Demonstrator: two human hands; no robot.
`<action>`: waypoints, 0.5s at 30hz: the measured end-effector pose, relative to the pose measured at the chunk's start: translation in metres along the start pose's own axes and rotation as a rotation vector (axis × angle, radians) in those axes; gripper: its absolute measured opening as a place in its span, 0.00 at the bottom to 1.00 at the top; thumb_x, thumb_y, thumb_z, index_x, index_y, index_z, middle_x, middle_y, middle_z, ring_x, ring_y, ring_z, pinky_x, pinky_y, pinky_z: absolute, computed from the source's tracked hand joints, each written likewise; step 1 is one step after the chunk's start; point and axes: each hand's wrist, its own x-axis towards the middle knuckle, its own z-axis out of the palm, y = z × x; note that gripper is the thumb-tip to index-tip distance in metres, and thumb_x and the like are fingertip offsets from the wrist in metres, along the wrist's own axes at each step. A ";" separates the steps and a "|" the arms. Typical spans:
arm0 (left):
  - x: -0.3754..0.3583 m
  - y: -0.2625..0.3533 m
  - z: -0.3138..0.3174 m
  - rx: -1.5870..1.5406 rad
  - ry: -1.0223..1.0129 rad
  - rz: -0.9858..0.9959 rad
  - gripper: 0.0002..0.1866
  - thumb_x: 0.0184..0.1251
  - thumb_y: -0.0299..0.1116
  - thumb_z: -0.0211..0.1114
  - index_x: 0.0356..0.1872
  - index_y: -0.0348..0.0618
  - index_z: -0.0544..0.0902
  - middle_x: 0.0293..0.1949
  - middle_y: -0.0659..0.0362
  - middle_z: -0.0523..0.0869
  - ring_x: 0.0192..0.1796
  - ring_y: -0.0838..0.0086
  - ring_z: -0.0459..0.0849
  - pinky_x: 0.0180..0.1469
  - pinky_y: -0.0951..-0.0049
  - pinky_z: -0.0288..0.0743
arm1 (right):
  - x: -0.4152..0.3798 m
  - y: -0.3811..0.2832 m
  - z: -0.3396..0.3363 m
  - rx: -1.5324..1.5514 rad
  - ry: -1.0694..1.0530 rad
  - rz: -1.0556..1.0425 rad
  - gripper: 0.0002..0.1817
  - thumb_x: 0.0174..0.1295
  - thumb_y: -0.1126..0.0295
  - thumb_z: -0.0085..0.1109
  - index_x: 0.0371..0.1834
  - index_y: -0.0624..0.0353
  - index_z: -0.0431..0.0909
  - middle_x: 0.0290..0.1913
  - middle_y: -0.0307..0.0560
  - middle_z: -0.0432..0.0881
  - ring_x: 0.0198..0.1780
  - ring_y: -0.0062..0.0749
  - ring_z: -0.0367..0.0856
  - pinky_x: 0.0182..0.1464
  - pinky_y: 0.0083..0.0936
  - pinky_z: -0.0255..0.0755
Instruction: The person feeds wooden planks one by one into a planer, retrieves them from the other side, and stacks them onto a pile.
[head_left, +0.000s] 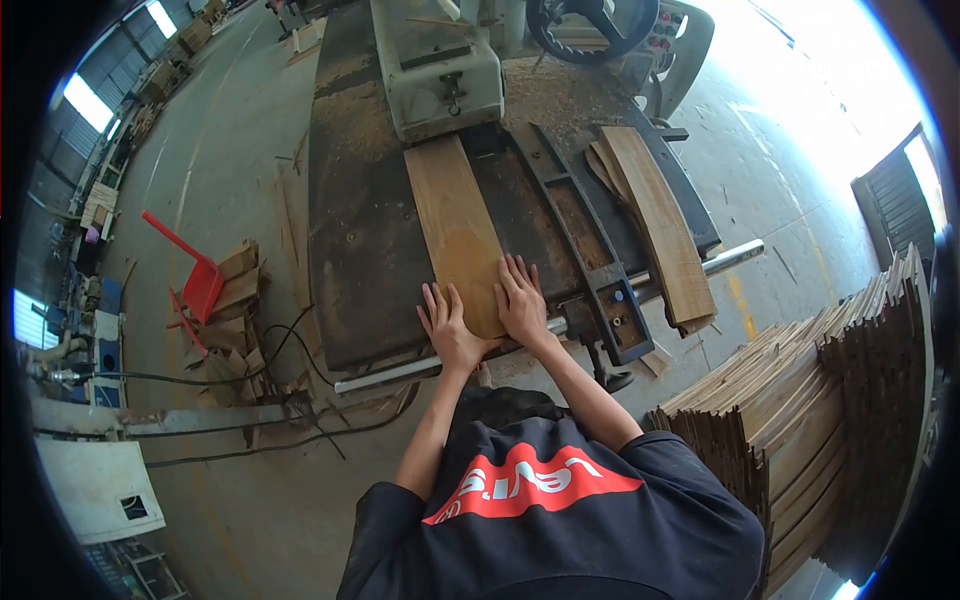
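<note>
A long flat wooden board (455,205) lies on the dark machine table (365,270), its far end under the pale head of a woodworking machine (445,95). My left hand (452,328) rests on the board's near left edge, fingers spread. My right hand (521,300) lies on the near right edge with its fingers stretched forward. Both hands touch the board without wrapping round it. Right of the board runs a black metal fence (573,225). The board's far end is hidden by the machine head.
Several loose boards (665,230) lie right of the fence. A tall stack of planks (790,420) stands at the right. On the left floor are a red dustpan (202,288), wood scraps (232,345) and cables (210,380). A black handwheel (592,28) is at the back.
</note>
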 end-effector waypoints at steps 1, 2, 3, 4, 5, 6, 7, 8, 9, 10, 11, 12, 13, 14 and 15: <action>0.006 -0.002 0.002 0.000 0.010 0.000 0.74 0.20 0.64 0.88 0.73 0.24 0.70 0.75 0.29 0.67 0.85 0.45 0.51 0.82 0.39 0.42 | 0.007 0.001 0.003 -0.003 0.005 0.002 0.28 0.75 0.67 0.52 0.76 0.66 0.68 0.74 0.62 0.72 0.79 0.54 0.65 0.82 0.49 0.51; 0.011 -0.003 0.004 -0.002 0.009 0.006 0.74 0.20 0.64 0.88 0.73 0.24 0.70 0.75 0.29 0.67 0.85 0.45 0.51 0.82 0.39 0.42 | 0.013 0.001 0.006 -0.001 0.021 0.008 0.27 0.75 0.67 0.52 0.75 0.65 0.70 0.74 0.61 0.74 0.78 0.53 0.67 0.82 0.49 0.52; 0.017 -0.004 0.005 -0.004 0.000 -0.003 0.73 0.21 0.64 0.88 0.73 0.24 0.69 0.75 0.29 0.67 0.85 0.45 0.52 0.82 0.39 0.42 | 0.020 0.002 0.009 0.002 0.038 0.015 0.26 0.75 0.66 0.52 0.74 0.63 0.72 0.73 0.61 0.75 0.77 0.52 0.69 0.81 0.49 0.54; 0.023 -0.005 0.005 -0.005 -0.010 -0.010 0.73 0.22 0.63 0.88 0.73 0.24 0.69 0.75 0.29 0.67 0.85 0.45 0.52 0.82 0.39 0.42 | 0.025 0.003 0.011 0.000 0.044 0.021 0.26 0.75 0.66 0.52 0.74 0.63 0.72 0.73 0.61 0.75 0.77 0.52 0.69 0.81 0.49 0.54; 0.028 -0.005 0.006 -0.007 -0.014 -0.001 0.73 0.22 0.63 0.88 0.73 0.24 0.69 0.75 0.29 0.67 0.85 0.45 0.52 0.82 0.39 0.42 | 0.032 0.004 0.014 0.000 0.057 0.026 0.25 0.75 0.66 0.53 0.73 0.62 0.73 0.72 0.59 0.77 0.76 0.51 0.70 0.81 0.49 0.56; 0.033 -0.006 0.007 -0.003 -0.016 -0.010 0.73 0.22 0.63 0.87 0.73 0.24 0.69 0.75 0.29 0.67 0.85 0.46 0.52 0.82 0.39 0.43 | 0.038 0.004 0.015 0.000 0.070 0.031 0.24 0.75 0.66 0.53 0.72 0.60 0.74 0.71 0.57 0.78 0.75 0.51 0.72 0.80 0.49 0.57; 0.040 -0.007 0.009 0.001 -0.019 -0.020 0.72 0.23 0.63 0.87 0.73 0.24 0.69 0.75 0.30 0.67 0.85 0.46 0.52 0.81 0.38 0.43 | 0.045 0.004 0.017 -0.003 0.077 0.040 0.24 0.75 0.66 0.53 0.72 0.60 0.74 0.71 0.57 0.78 0.75 0.51 0.72 0.80 0.49 0.57; 0.048 -0.010 0.011 -0.002 -0.025 -0.010 0.72 0.23 0.63 0.87 0.73 0.24 0.69 0.75 0.30 0.67 0.85 0.46 0.52 0.81 0.38 0.43 | 0.051 0.004 0.017 -0.037 0.079 0.045 0.24 0.74 0.65 0.53 0.71 0.58 0.75 0.71 0.55 0.79 0.75 0.50 0.73 0.79 0.50 0.58; 0.056 -0.011 0.012 -0.007 -0.031 -0.018 0.72 0.23 0.63 0.87 0.73 0.25 0.70 0.75 0.30 0.67 0.85 0.46 0.52 0.81 0.38 0.43 | 0.059 0.004 0.017 -0.072 0.079 0.049 0.23 0.74 0.65 0.54 0.71 0.57 0.77 0.70 0.53 0.79 0.74 0.50 0.74 0.79 0.51 0.59; 0.064 -0.012 0.015 -0.013 -0.037 -0.029 0.72 0.23 0.63 0.87 0.73 0.25 0.70 0.75 0.30 0.68 0.85 0.46 0.52 0.81 0.38 0.43 | 0.067 0.005 0.017 -0.079 0.081 0.057 0.23 0.74 0.65 0.54 0.71 0.57 0.77 0.70 0.53 0.79 0.74 0.50 0.74 0.79 0.51 0.59; 0.072 -0.015 0.017 -0.018 -0.047 -0.024 0.72 0.23 0.63 0.87 0.73 0.25 0.70 0.75 0.30 0.68 0.85 0.46 0.52 0.81 0.38 0.43 | 0.075 0.004 0.020 -0.098 0.083 0.068 0.23 0.74 0.64 0.54 0.70 0.56 0.77 0.70 0.51 0.80 0.74 0.49 0.74 0.79 0.52 0.59; 0.082 -0.019 0.020 -0.011 -0.043 -0.024 0.72 0.23 0.65 0.87 0.74 0.27 0.70 0.75 0.30 0.67 0.84 0.45 0.53 0.82 0.38 0.42 | 0.084 0.005 0.024 -0.119 0.085 0.080 0.23 0.74 0.64 0.54 0.70 0.55 0.78 0.70 0.50 0.80 0.74 0.48 0.75 0.78 0.53 0.59; 0.091 -0.023 0.023 -0.005 -0.038 -0.022 0.73 0.23 0.66 0.86 0.74 0.28 0.69 0.75 0.29 0.67 0.84 0.44 0.53 0.82 0.38 0.41 | 0.094 0.007 0.029 -0.129 0.088 0.092 0.23 0.74 0.64 0.54 0.70 0.55 0.78 0.70 0.50 0.80 0.74 0.48 0.75 0.78 0.53 0.59; 0.101 -0.028 0.024 -0.013 -0.051 -0.004 0.73 0.23 0.66 0.86 0.74 0.28 0.69 0.75 0.29 0.67 0.84 0.44 0.53 0.82 0.38 0.41 | 0.108 0.009 0.034 -0.134 0.091 0.076 0.23 0.73 0.64 0.55 0.70 0.54 0.78 0.70 0.49 0.80 0.74 0.48 0.75 0.78 0.55 0.58; 0.114 -0.034 0.025 0.029 -0.063 -0.023 0.73 0.23 0.66 0.86 0.75 0.28 0.68 0.75 0.30 0.67 0.84 0.45 0.53 0.82 0.38 0.41 | 0.118 0.010 0.042 -0.141 0.108 0.073 0.24 0.72 0.64 0.55 0.70 0.54 0.78 0.70 0.49 0.80 0.74 0.48 0.75 0.78 0.56 0.58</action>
